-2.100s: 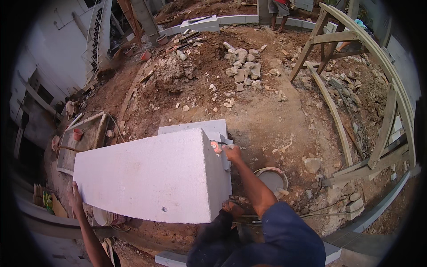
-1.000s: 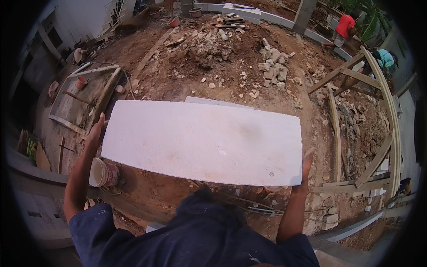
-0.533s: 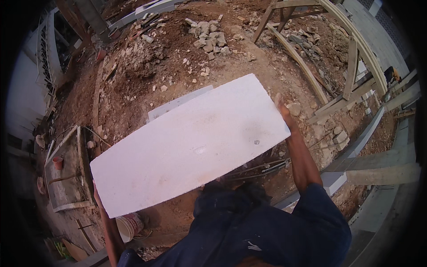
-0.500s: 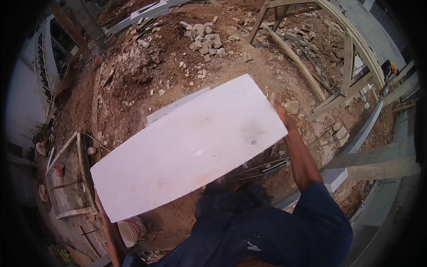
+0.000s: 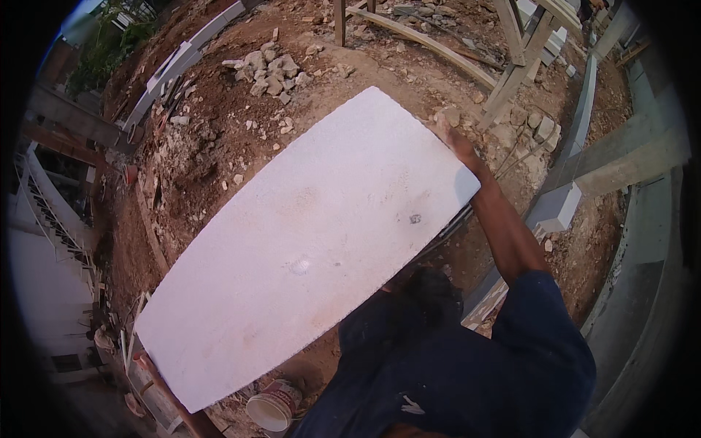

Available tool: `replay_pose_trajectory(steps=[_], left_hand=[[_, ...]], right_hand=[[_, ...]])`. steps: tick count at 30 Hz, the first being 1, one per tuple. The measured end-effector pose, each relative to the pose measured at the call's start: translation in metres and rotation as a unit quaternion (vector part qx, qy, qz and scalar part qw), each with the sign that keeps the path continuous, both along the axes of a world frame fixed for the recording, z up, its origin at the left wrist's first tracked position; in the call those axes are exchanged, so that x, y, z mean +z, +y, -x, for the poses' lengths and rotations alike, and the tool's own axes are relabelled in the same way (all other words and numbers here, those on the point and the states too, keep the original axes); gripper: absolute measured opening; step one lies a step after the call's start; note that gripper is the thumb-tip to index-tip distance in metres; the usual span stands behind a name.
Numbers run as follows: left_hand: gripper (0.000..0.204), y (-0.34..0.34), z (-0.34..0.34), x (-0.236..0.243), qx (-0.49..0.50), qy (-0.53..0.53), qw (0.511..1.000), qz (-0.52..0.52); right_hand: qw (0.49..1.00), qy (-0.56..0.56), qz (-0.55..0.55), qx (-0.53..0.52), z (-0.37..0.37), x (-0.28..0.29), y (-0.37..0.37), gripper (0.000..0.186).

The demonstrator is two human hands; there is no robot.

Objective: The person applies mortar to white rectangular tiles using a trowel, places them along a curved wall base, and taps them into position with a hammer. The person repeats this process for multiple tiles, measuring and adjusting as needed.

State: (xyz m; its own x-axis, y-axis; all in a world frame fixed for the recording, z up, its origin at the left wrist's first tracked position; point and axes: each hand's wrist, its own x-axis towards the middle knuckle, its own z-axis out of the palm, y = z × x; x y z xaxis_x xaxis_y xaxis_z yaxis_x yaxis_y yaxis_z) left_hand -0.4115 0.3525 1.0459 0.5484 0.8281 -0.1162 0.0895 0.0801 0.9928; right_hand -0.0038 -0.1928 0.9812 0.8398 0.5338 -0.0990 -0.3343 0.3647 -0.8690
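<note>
A large white building block (image 5: pixel 307 248) spans the middle of the picture, held up in front of my body and slanting from lower left to upper right. My right hand (image 5: pixel 454 140) clasps its right end, with some fingers hidden behind the block. At the opposite end my left hand (image 5: pixel 144 360) presses on the lower left edge; most of its fingers are out of sight. Faint brown stains and a small dark pit mark the block's pale face.
Beneath the block's lower edge stands a paint-style bucket (image 5: pixel 273 406). Broken stones (image 5: pixel 269 69) lie heaped on reddish soil ahead. Timber framing (image 5: pixel 511 66) rises at the upper right. A concrete beam (image 5: pixel 635 164) and another white block (image 5: pixel 558 208) are at my right.
The block has swung to a steeper slant and appears larger, its left end lower in the picture. The surroundings have shifted as my view turned; both hands keep hold.
</note>
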Motion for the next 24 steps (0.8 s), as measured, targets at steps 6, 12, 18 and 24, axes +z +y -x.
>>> replay_pose_trajectory(steps=[6, 12, 18, 24], left_hand=[[0.067, -0.036, -0.110, 0.094, -0.155, 0.055, 0.985, -0.057], [0.068, -0.163, -0.265, 0.161, -0.427, 0.139, 0.890, -0.076], [0.080, -0.364, -0.396, 0.131, -0.593, 0.284, 0.719, -0.224], [0.073, -0.556, -0.448, 0.002, -0.716, 0.393, 0.530, -0.230]], right_hand=[[0.979, -0.010, -0.092, -0.181, 0.103, -0.046, -0.096, 0.057], [0.874, 0.118, -0.256, -0.395, 0.284, -0.169, -0.161, 0.053], [0.742, 0.258, -0.223, -0.577, 0.416, -0.161, -0.165, 0.056], [0.597, 0.360, -0.153, -0.701, 0.546, -0.163, -0.152, 0.057]])
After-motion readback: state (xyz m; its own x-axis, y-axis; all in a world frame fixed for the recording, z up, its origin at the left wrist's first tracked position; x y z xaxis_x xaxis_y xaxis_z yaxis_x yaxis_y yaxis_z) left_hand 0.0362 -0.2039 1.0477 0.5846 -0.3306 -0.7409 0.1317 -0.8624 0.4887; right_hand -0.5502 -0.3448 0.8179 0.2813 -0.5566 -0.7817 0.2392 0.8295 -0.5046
